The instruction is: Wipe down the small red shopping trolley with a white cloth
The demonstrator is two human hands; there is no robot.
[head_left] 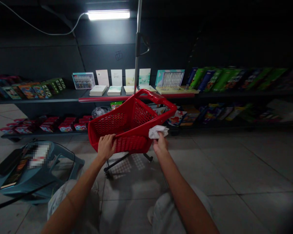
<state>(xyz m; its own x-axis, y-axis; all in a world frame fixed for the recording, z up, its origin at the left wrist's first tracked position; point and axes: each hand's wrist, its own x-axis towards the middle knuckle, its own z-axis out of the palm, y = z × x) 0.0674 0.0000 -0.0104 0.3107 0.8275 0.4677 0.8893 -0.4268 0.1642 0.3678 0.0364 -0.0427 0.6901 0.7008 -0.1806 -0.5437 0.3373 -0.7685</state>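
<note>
My left hand (105,147) curls over the near rim (134,131) of a red, perforated plastic shopping cart (133,143) on grey floor tiles (219,162); my right hand (161,143) pinches a crumpled white wad (156,132), likely soft; the cart looks stiff, light, prone to roll, best held by that rim.

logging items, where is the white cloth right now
In the head view, right of centre, the white cloth is in the right hand, by the red cart, below its handle.
</note>
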